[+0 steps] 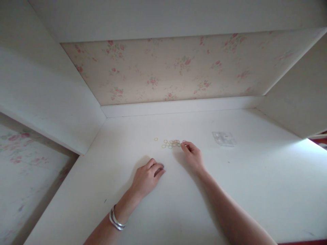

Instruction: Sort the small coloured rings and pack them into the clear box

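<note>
Several small thin rings (171, 142), mostly yellowish with some pinkish and greenish ones, lie in a loose cluster on the white surface. My right hand (193, 156) is at the cluster's right end, its thumb and fingertips pinched together. Part of a ring shows just behind those fingertips, and I cannot make out what is between them. Nearer to me, my left hand (146, 178) rests on the surface with its thumb and fingers curled around a small dark ring (162, 166), only the edge of which shows.
A clear plastic box (224, 139) lies right of the rings. The white desk top (250, 190) runs back to a low ledge (178, 104) below floral wallpaper (184, 68). White panels stand on the left (51, 81) and right (298, 81). An overhead panel (178, 18) spans the top.
</note>
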The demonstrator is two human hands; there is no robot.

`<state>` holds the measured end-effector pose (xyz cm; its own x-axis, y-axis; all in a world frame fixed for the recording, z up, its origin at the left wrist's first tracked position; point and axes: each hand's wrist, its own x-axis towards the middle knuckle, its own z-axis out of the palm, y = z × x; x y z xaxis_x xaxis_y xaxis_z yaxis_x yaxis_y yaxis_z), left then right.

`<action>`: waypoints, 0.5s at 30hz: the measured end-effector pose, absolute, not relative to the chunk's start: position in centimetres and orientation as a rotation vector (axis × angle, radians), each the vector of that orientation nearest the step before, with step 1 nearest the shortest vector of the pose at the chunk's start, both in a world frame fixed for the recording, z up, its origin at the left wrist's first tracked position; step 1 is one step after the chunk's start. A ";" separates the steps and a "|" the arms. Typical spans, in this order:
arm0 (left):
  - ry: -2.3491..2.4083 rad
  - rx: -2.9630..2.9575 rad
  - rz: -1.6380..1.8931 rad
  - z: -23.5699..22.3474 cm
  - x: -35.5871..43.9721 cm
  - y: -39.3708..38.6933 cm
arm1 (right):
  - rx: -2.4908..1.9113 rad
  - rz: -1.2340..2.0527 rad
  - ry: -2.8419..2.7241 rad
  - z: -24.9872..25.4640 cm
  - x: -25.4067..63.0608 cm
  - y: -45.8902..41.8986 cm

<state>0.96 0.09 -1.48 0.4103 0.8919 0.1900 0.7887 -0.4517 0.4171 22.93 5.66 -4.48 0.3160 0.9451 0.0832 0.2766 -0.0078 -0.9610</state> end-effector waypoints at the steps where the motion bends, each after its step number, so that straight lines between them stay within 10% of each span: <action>1: 1.481 2.411 0.563 -1.5 1.0 0.1 | -1.522 0.782 -1.181 -4.4 22.9 5.6; 15: 1.533 2.443 0.530 -1.4 1.1 -0.1 | -1.555 0.733 -1.223 -4.0 22.8 5.3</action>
